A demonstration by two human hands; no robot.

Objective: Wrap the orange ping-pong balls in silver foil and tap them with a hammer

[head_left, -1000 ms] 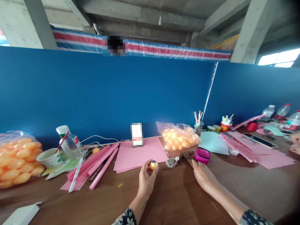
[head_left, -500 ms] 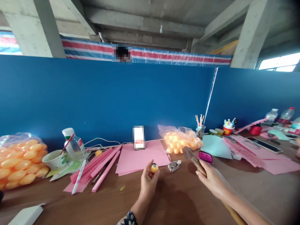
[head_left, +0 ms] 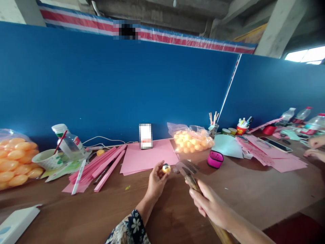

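Observation:
My left hand [head_left: 156, 181] pinches a small yellow ball [head_left: 166, 168] with a shiny metallic patch on top, held above the brown table [head_left: 167, 213]. In my right hand [head_left: 207, 200] is a claw hammer [head_left: 193, 183], gripped by its wooden handle. Its metal head is just right of the ball, apart from it. Behind my left hand lie pink paper sheets [head_left: 149, 156]. A magenta thing with black edging [head_left: 215, 159] rests beyond my right hand.
Bags of orange balls stand at left [head_left: 16, 159] and behind the hammer [head_left: 191, 139]. Pink strips [head_left: 101, 167], a paper cup [head_left: 45, 159] and a bottle [head_left: 67, 142] are left. A phone [head_left: 275, 144] and another person's hands [head_left: 316, 147] are right. A blue partition [head_left: 142, 84] borders the table.
My right hand has brought the hammer left, close to the ball. The small metal piece seen on the table is now hidden around the hammer head. My view has tilted down.

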